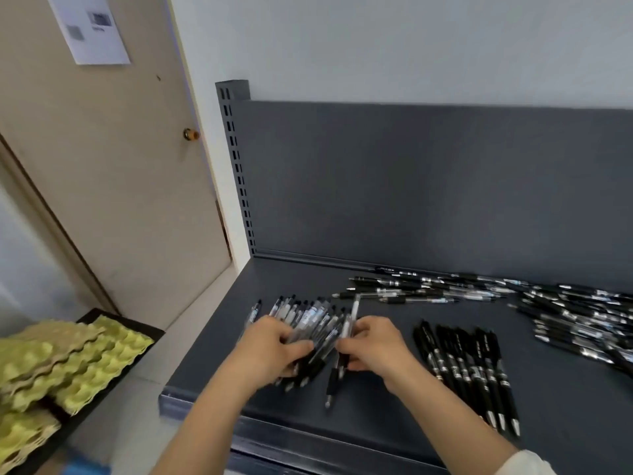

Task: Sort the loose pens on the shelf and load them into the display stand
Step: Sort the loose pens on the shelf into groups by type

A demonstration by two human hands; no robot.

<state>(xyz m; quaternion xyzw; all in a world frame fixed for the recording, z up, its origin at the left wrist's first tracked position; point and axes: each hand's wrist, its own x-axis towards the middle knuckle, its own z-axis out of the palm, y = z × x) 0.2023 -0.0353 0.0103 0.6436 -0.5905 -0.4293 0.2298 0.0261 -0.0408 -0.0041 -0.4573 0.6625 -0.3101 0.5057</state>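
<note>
Fingers [296, 347] clutch pens [310, 318] — near shelf [373, 413] edge.

1. the one view came from a wide-angle camera worn on the person's head, facing forward and steeply down onto a dark grey metal shelf [394, 337].
2. it sat near: the left hand [274, 347] and right hand [376, 347], holding a bunch of clear-barrelled pens [315, 323], filled mid-frame.
3. its left edge took in a beige door [120, 183], its upper part a pale wall [411, 46].
</note>
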